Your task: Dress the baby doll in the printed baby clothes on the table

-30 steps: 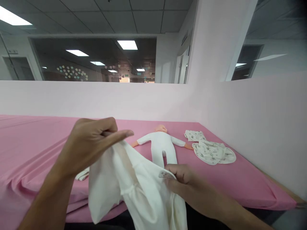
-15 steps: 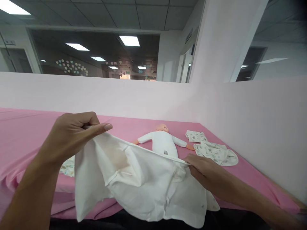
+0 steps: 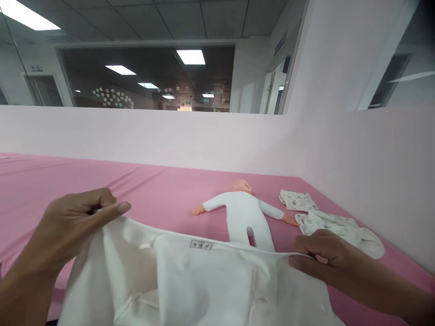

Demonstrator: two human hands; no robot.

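Note:
A white baby garment [image 3: 204, 276] is stretched between my two hands, its upper edge nearly straight and a small printed label showing near the middle. My left hand [image 3: 78, 226] pinches that edge at the left, thumb on top. At the other end my right hand [image 3: 322, 258] is closed on the edge, thumb and fingers pressed together. The garment's lower part runs out of the frame. Beyond it a baby doll [image 3: 243, 215] lies on its back in a white long-sleeved suit, arms spread; the cloth hides its feet.
A pink sheet [image 3: 163, 190] covers the surface. Printed white baby clothes [image 3: 340, 228] lie right of the doll, with a folded printed cloth [image 3: 298, 200] behind them. White walls [image 3: 136, 136] with windows border the back and right.
Both hands have come lower and drawn the garment's edge wider and flatter, so its label now shows. The view has shifted, and more of the doll's legs is visible.

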